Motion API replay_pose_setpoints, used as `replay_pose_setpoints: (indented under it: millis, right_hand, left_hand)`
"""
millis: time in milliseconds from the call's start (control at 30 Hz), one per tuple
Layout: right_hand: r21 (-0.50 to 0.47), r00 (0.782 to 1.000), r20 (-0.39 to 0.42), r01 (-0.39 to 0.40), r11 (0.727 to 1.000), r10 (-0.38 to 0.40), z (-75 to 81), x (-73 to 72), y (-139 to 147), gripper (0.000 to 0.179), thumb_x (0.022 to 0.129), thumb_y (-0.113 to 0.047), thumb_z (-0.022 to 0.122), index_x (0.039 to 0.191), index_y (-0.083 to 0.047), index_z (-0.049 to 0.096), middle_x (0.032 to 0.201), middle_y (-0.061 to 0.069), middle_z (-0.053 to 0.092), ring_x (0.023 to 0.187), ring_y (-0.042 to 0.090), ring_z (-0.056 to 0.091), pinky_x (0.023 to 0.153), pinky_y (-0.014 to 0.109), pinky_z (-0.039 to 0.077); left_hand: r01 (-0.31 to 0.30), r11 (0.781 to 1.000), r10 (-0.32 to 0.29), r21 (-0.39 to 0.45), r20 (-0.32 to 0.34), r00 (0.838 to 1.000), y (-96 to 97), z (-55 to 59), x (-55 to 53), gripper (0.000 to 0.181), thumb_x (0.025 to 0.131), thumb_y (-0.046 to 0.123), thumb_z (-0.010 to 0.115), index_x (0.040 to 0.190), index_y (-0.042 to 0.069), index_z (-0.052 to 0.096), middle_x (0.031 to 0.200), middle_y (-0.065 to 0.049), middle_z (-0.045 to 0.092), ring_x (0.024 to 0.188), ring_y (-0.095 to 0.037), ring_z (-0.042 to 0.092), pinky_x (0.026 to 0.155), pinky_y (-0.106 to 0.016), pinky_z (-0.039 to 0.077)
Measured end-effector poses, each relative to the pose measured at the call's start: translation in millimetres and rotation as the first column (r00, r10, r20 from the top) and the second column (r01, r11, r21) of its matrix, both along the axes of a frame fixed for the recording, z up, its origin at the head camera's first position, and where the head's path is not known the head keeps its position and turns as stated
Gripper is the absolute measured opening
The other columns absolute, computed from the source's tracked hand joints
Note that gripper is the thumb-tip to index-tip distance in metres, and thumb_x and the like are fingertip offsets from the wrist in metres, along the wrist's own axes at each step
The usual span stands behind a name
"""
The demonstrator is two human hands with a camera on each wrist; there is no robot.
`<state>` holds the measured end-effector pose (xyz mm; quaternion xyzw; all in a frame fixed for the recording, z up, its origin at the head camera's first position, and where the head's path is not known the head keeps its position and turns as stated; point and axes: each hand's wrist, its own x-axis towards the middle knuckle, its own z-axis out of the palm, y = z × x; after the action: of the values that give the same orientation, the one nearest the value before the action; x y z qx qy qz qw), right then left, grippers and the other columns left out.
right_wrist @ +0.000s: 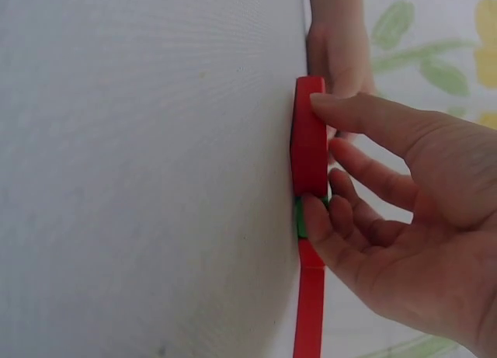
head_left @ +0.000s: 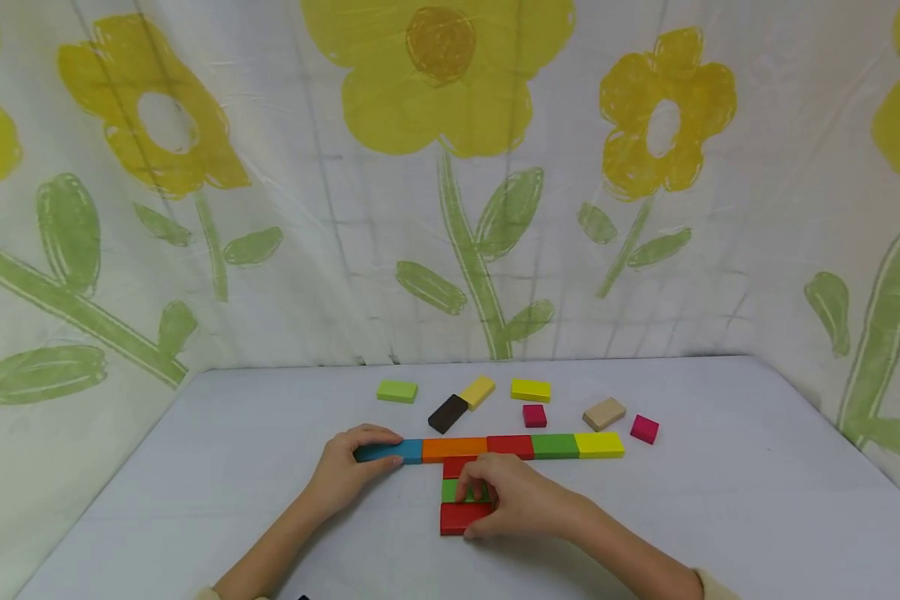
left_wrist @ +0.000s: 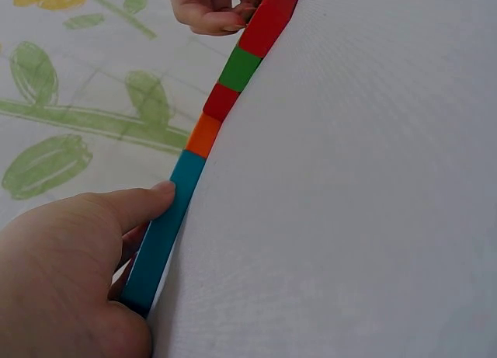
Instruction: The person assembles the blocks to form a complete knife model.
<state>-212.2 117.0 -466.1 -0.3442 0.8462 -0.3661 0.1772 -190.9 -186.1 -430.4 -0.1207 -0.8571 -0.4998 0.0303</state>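
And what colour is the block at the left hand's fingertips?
Blue; the block shows best in the left wrist view.

No words, labels, brands, numbers or signs can be read in any of the three views: none on the coloured blocks (head_left: 454,451), none on the white table (head_left: 195,467), and none on the flowered curtain (head_left: 285,317) behind it.

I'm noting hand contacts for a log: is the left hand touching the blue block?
Touching. The left wrist view shows it: a digit of the left hand lies with its tip against the blue block, no gap between them.
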Motion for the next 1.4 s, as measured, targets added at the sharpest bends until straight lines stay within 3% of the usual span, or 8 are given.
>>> replay_pose_setpoints:
  millis: [267, 433, 633, 700, 867, 933, 1133, 1400]
  right_hand:
    - [-0.039, 1.000, 0.019, -0.008, 0.999, 0.008, 4.2, 2.5, 1.3, 0.036, 0.081, -0.051, 0.090, 0.109, -0.040, 0.068, 0.094, -0.015, 0.063, 0.093, 0.005, 0.060, 0.074, 0.024, 0.056]
    - [-0.083, 0.998, 0.064, -0.003, 0.997, 0.008, 24.7, 11.3, 0.5, 0.037, 0.084, -0.043, 0.090, 0.112, -0.030, 0.071, 0.094, -0.010, 0.064, 0.092, 0.011, 0.061, 0.072, 0.025, 0.056]
    - [-0.132, 0.996, 0.088, -0.012, 0.991, 0.024, 16.1, 2.0, 8.0, 0.032, 0.086, -0.039, 0.089, 0.112, -0.031, 0.072, 0.096, -0.012, 0.066, 0.089, 0.006, 0.063, 0.075, 0.023, 0.058]
    - [-0.142, 0.996, 0.091, -0.011, 0.990, 0.024, 26.1, 5.0, 8.6, 0.029, 0.088, -0.036, 0.087, 0.112, -0.028, 0.073, 0.096, -0.011, 0.067, 0.089, 0.007, 0.062, 0.076, 0.024, 0.057]
    - [-0.145, 0.995, 0.094, -0.003, 0.989, 0.017, 71.5, 21.4, 6.4, 0.023, 0.092, -0.021, 0.084, 0.112, -0.012, 0.075, 0.099, -0.004, 0.070, 0.088, 0.012, 0.062, 0.078, 0.024, 0.057]
    - [-0.146, 0.996, 0.084, -0.014, 0.989, 0.026, 79.7, 22.6, 8.4, 0.023, 0.093, -0.017, 0.082, 0.113, -0.009, 0.074, 0.102, -0.003, 0.071, 0.089, 0.010, 0.062, 0.079, 0.023, 0.057]
    - [-0.158, 0.997, 0.077, 0.030, 0.987, -0.018, 90.4, 19.2, 13.6, 0.024, 0.094, -0.012, 0.080, 0.114, -0.002, 0.073, 0.106, 0.005, 0.073, 0.088, 0.009, 0.063, 0.080, 0.022, 0.057]
    - [-0.103, 0.989, -0.053, 0.129, 0.986, -0.135, 95.8, 4.7, 23.0, 0.025, 0.094, -0.013, 0.080, 0.116, -0.003, 0.075, 0.104, 0.004, 0.073, 0.091, 0.012, 0.064, 0.078, 0.022, 0.056]
  left_hand:
    - [0.008, 1.000, -0.008, 0.000, -0.010, 1.000, -0.5, -0.8, -0.6, 0.020, 0.092, 0.016, 0.083, 0.111, 0.013, 0.083, 0.119, -0.002, 0.076, 0.118, -0.024, 0.064, 0.103, -0.034, 0.051]
    - [0.005, 1.000, -0.005, 0.002, -0.013, 1.000, -0.4, -1.2, -0.5, 0.020, 0.091, 0.015, 0.084, 0.111, 0.013, 0.083, 0.118, -0.002, 0.076, 0.118, -0.024, 0.064, 0.104, -0.034, 0.051]
    - [0.001, 1.000, -0.001, 0.003, -0.011, 1.000, 0.5, -0.8, 0.2, 0.020, 0.091, 0.013, 0.084, 0.110, 0.012, 0.083, 0.118, -0.002, 0.076, 0.117, -0.025, 0.064, 0.103, -0.033, 0.051]
    - [0.001, 1.000, -0.001, 0.003, -0.012, 1.000, 0.9, -0.6, 0.4, 0.020, 0.090, 0.013, 0.084, 0.110, 0.012, 0.083, 0.117, -0.003, 0.076, 0.117, -0.025, 0.064, 0.103, -0.032, 0.051]
    - [-0.001, 1.000, 0.001, 0.002, -0.016, 1.000, 1.4, 0.2, 0.6, 0.020, 0.090, 0.012, 0.085, 0.110, 0.012, 0.083, 0.117, -0.003, 0.076, 0.117, -0.026, 0.064, 0.103, -0.032, 0.051]
    - [-0.002, 1.000, 0.002, 0.002, -0.015, 1.000, 1.5, 0.6, 0.7, 0.020, 0.090, 0.012, 0.085, 0.109, 0.012, 0.083, 0.117, -0.002, 0.076, 0.117, -0.026, 0.064, 0.103, -0.032, 0.051]
    - [-0.005, 1.000, 0.004, 0.013, 0.006, 1.000, 1.6, 1.8, 1.2, 0.020, 0.090, 0.014, 0.084, 0.110, 0.012, 0.083, 0.117, -0.002, 0.076, 0.117, -0.023, 0.063, 0.101, -0.030, 0.051]
    - [-0.006, 1.000, 0.006, 0.007, 0.001, 1.000, 1.7, 1.4, 1.2, 0.019, 0.090, 0.014, 0.084, 0.109, 0.012, 0.083, 0.117, -0.002, 0.076, 0.117, -0.024, 0.064, 0.101, -0.030, 0.051]
